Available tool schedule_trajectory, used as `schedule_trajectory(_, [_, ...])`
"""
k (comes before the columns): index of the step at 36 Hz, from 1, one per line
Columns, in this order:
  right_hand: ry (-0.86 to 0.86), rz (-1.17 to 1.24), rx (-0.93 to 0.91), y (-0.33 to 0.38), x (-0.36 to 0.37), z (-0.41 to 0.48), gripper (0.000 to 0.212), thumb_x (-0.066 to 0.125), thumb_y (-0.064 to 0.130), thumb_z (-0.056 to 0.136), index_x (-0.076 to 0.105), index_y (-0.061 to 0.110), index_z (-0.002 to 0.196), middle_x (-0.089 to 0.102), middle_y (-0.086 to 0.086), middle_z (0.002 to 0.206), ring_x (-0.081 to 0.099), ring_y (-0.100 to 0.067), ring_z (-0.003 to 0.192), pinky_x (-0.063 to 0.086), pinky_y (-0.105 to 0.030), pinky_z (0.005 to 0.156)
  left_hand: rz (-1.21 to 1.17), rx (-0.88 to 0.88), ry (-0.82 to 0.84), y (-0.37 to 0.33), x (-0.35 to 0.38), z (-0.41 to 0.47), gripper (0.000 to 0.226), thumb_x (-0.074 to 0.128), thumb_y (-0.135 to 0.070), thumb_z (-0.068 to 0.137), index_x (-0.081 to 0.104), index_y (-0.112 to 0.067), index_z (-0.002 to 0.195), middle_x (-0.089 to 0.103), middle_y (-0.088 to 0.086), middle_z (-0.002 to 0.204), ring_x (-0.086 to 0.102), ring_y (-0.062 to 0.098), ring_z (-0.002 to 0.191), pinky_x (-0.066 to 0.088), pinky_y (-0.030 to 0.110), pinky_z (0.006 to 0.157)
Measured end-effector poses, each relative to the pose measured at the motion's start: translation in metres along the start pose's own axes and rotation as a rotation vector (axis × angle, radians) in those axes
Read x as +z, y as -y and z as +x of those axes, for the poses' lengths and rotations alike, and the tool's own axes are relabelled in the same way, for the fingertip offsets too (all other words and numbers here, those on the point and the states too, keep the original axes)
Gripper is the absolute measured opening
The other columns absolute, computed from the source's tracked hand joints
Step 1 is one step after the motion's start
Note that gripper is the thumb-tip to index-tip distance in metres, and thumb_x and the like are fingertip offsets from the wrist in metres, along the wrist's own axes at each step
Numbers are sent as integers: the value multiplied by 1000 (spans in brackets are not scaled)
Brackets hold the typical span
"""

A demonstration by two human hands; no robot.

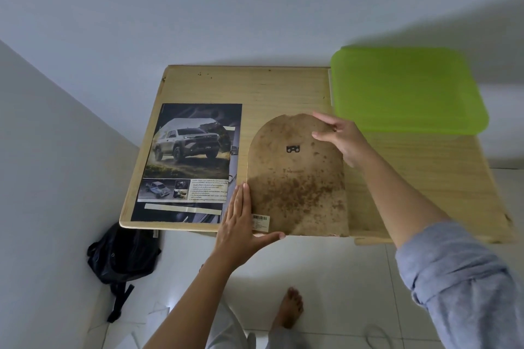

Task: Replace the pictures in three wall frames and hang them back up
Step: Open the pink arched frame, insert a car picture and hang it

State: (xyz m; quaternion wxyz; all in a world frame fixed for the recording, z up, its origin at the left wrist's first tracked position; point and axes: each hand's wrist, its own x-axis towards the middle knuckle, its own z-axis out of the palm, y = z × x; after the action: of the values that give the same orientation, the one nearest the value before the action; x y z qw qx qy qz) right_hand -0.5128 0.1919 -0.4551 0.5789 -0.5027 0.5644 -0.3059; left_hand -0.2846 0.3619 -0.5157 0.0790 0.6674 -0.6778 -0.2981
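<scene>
An arch-topped wall frame [297,178] lies face down on the wooden table [269,88], showing its stained brown backing board, a small metal hanger and a barcode sticker. My left hand [241,224] grips its lower left corner, fingers flat along the left edge and thumb under the front edge. My right hand [340,136] holds the rounded upper right edge. To the left of the frame lies a car picture page [187,161] showing a grey SUV.
A green plastic lid [408,91] covers a container at the table's back right. A black backpack [124,258] sits on the tiled floor below the table's left corner. White walls close in on the left and behind. My bare foot [289,309] stands near the table.
</scene>
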Motion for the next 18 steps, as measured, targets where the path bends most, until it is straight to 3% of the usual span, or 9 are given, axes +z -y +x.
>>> schedule_trajectory(5, [-86, 190, 28, -30, 14, -39, 76, 66, -1, 78, 36, 36, 138, 44, 2, 141, 47, -16, 124, 41, -43, 104, 12, 3, 1, 0, 0, 0, 127, 34, -91, 56, -29, -21, 141, -32, -11, 146, -26, 6, 136, -9, 25, 111])
schedule_trajectory(10, [-219, 253, -15, -60, 28, -81, 79, 62, -2, 83, 23, 27, 145, 27, 7, 151, 29, -2, 132, 31, -27, 108, 14, 6, -1, 1, 0, 1, 127, 29, -94, 54, -29, -22, 141, -30, -10, 147, -25, 6, 136, -8, 27, 111])
schedule_trajectory(16, [-316, 168, 30, -73, 26, -95, 79, 63, 4, 84, 21, 31, 145, 22, 8, 154, 19, -16, 142, 25, -42, 114, 22, -3, 31, 2, -1, 1, 129, 32, -94, 53, -24, -22, 144, -21, -4, 155, -15, 13, 143, -1, 34, 113])
schedule_trajectory(18, [-319, 180, 41, -75, 23, -99, 79, 62, 3, 85, 19, 29, 146, 21, 7, 154, 18, -17, 142, 24, -40, 115, 25, 11, 48, 1, -2, 0, 131, 32, -95, 51, -25, -21, 143, -24, -5, 154, -19, 12, 141, -2, 36, 113])
